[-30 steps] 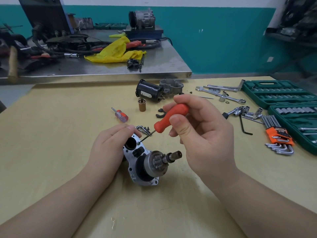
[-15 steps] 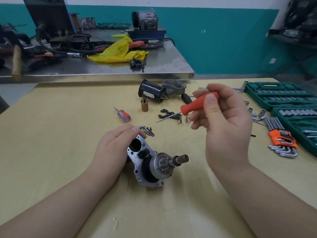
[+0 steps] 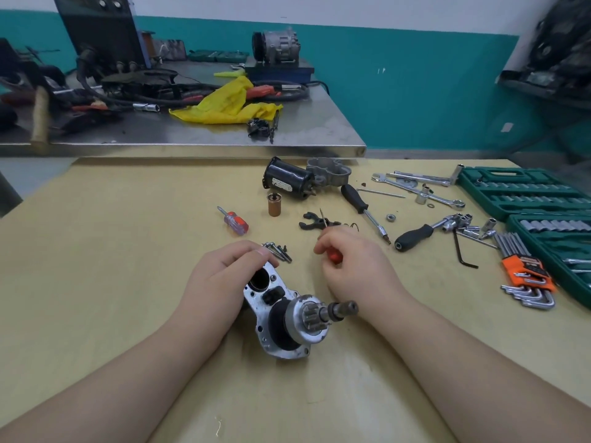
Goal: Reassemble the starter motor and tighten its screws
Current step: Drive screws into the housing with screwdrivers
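The left hand (image 3: 224,276) is resting on the upper end of the starter motor's drive housing (image 3: 278,314), fingers curled over its top edge beside the open bore and steadying it on the yellow table (image 3: 112,251). The housing is lying just in front of the person, its pinion shaft (image 3: 339,310) pointing right, toward the right wrist. The right hand (image 3: 351,263) is gripping a small red-handled screwdriver (image 3: 334,255), fingers closed round the handle and the thin blade sticking up and away, its tip looking to be just over the black shift fork (image 3: 311,223). The loose screws (image 3: 278,249) are lying between the two hands, touching neither, just above the housing's top edge. The right hand is nearer the fork; the left is nearer the screws. The black motor body (image 3: 289,182) is lying well behind, its long axis running left to right.
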